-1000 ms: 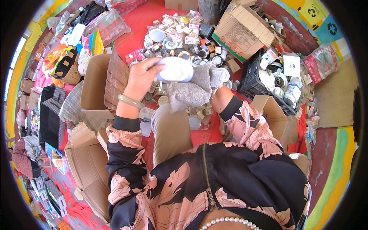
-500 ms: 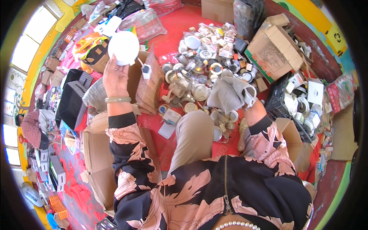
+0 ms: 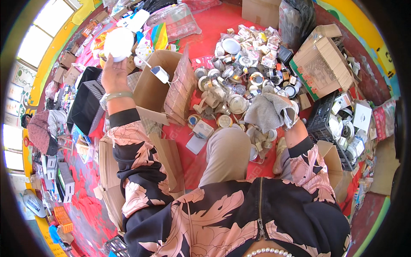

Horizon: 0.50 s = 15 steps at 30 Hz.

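A round white lamp fitting [image 3: 118, 43] is held up at the far left of the red floor [image 3: 216, 25], above an open cardboard box [image 3: 156, 83]. Its flat circular face is turned toward the camera, so no long axis can be made out; its depth is hidden behind the disc. It is gripped from below by the left hand [image 3: 112, 75], whose fingers are curled around the lower rim, their tips hidden behind the fitting. From the fitting a thin wire is seen to run down to a small white driver block [image 3: 159, 74], which hangs over the box opening.

The right hand [image 3: 287, 112] is wrapped in a grey cloth [image 3: 266, 112], bunched in its closed fingers; the fingers themselves are mostly covered, and whether anything else is held beneath cannot be told. It is placed at the near edge of a heap of similar lamp fittings [image 3: 239, 73] spread over the middle of the floor. Individual pieces in the heap are too small and crowded to be told apart.
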Tool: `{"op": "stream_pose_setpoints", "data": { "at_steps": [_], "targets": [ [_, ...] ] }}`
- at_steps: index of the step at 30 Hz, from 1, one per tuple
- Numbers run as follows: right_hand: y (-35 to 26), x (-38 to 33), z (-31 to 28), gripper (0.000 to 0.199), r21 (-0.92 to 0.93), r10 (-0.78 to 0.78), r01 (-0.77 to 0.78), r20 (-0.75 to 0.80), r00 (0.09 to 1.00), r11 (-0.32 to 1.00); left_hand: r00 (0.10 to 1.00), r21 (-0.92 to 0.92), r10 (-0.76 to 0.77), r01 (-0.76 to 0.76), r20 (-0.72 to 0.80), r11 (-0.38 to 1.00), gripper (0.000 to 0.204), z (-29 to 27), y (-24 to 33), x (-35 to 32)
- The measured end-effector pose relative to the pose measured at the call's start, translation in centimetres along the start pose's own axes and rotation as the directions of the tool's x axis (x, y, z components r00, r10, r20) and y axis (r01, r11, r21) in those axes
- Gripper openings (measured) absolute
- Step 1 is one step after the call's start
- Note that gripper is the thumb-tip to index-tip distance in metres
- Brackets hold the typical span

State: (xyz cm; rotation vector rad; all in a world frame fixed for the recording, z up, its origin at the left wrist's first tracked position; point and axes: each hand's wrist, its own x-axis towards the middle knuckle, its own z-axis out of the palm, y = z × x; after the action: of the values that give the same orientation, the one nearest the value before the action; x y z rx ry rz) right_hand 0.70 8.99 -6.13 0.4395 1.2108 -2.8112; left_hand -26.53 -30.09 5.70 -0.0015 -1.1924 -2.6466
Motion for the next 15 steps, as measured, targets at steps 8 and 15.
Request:
{"op": "stream_pose_setpoints", "data": {
  "at_steps": [8, 15],
  "targets": [
    [-0.9, -0.7, 0.5, 0.028, -0.02, -0.104, 0.104, -0.01, 0.995, 0.994, 0.982, -0.047, 0.181, -0.179, 0.047, 0.983, 0.034, 5.8, 3.7, 1.8],
    [-3.3, -5.0, 1.0, 0.031, -0.173, -0.319, 0.301, -0.094, 0.943, 0.938, 1.0, 0.051, -0.004, 0.004, 0.002, 0.999, 0.034, 0.1, -2.0, 3.4]
  ]
}}
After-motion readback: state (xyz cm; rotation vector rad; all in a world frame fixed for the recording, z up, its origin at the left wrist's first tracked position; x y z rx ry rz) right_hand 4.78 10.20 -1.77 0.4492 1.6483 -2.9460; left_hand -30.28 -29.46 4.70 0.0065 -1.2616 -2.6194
